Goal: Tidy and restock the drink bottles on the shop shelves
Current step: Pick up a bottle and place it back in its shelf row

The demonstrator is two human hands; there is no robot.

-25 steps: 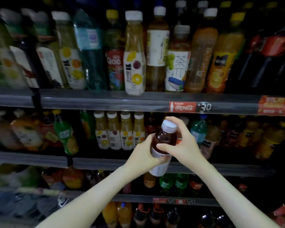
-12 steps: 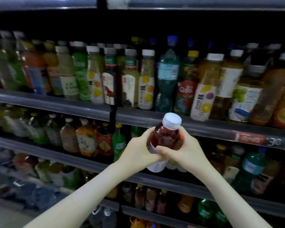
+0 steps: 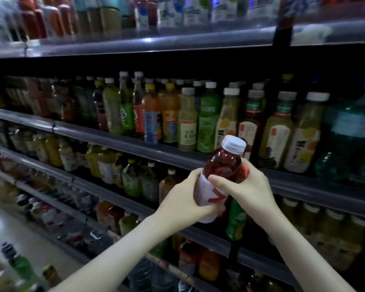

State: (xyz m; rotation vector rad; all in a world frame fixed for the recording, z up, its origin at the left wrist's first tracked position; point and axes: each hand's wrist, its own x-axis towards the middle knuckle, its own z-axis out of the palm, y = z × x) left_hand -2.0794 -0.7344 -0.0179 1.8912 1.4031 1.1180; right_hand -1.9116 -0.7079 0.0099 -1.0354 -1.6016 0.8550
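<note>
1. Both hands are on one red drink bottle (image 3: 224, 165). It's up in the air in front of the shelves, not standing on any of them.
2. The left hand (image 3: 183, 200) is wrapped round the lower part, over the white label (image 3: 209, 193) with the red mark on it. The fingers curl in under the bottom end.
3. The right hand (image 3: 249, 186) grips the upper body from the right side, with its thumb (image 3: 219, 179) lying across the front just above the label.
4. The bottle's tilted a bit, so the white cap (image 3: 234, 145) leans up and to the right. The cap is on.
5. Where it is: right in front of the front edge of the second shelf (image 3: 114, 138), over in the right half. The cap overlaps the row of bottles standing on that shelf.
6. That row is packed tight along the front edge. There's an orange bottle (image 3: 151, 114), a green bottle (image 3: 209, 119), a pale yellow juice bottle (image 3: 306, 133) with a white cap, and a big teal bottle (image 3: 350, 131) toward the right end.
7. The top shelf (image 3: 156, 42) is full too, but it's blurry and I can't read a thing up there.
8. The third shelf (image 3: 118, 198) has more bottles, and the left end is all smeared. A small green bottle (image 3: 236, 220) stands on it just below the two hands.
</note>
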